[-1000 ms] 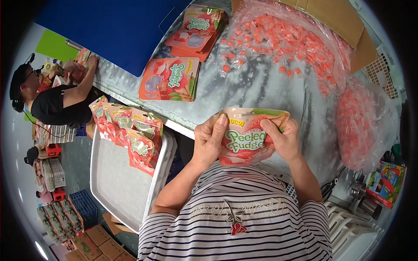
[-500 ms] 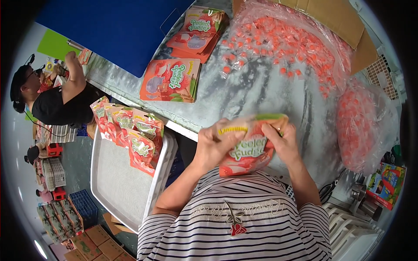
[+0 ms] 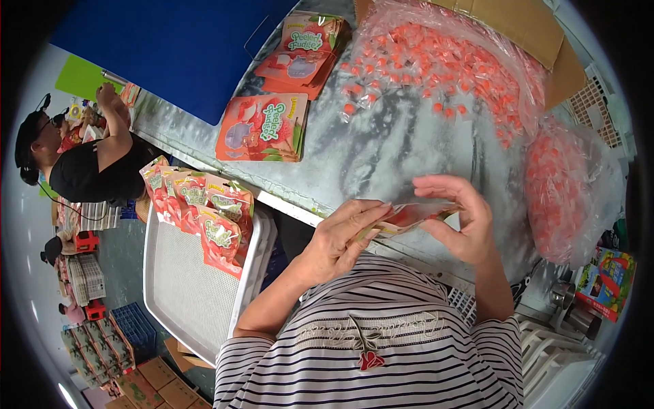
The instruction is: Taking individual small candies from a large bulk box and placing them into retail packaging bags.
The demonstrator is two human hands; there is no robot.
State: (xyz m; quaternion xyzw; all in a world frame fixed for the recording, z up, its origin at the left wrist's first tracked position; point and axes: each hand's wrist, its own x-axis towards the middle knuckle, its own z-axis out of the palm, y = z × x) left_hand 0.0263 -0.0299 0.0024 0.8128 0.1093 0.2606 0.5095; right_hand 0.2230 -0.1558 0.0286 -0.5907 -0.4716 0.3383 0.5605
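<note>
A person in a striped top, seen from above, handles a pink-red pouch (image 3: pixel 413 214) just right of the picture's centre. The left hand (image 3: pixel 345 235) grasps the pouch's left end, fingers along the far side and thumb on the near side. The right hand (image 3: pixel 470 221) is spread around the other end, its fingers lifted off and its thumb close to the near edge — whether that thumb touches cannot be told.

Half a second ago both hands pinched the pouch and its printed front faced the camera; now it is tipped so that its top edge points upward, seemingly parted, and the front is mostly out of sight.

On the grey table (image 3: pixel 392 153), flat pouches (image 3: pixel 262 127) lie in stacks at upper centre-left, and wrapped red sweets (image 3: pixel 436 61) spread across the upper right beside a clear bag (image 3: pixel 562 194) of more. At centre-left, plump pouches (image 3: pixel 221 235) sit at the top of a white tray (image 3: pixel 184 266) — unchanged. A co-worker (image 3: pixel 88 167) in black is at far left, forearms raised.
</note>
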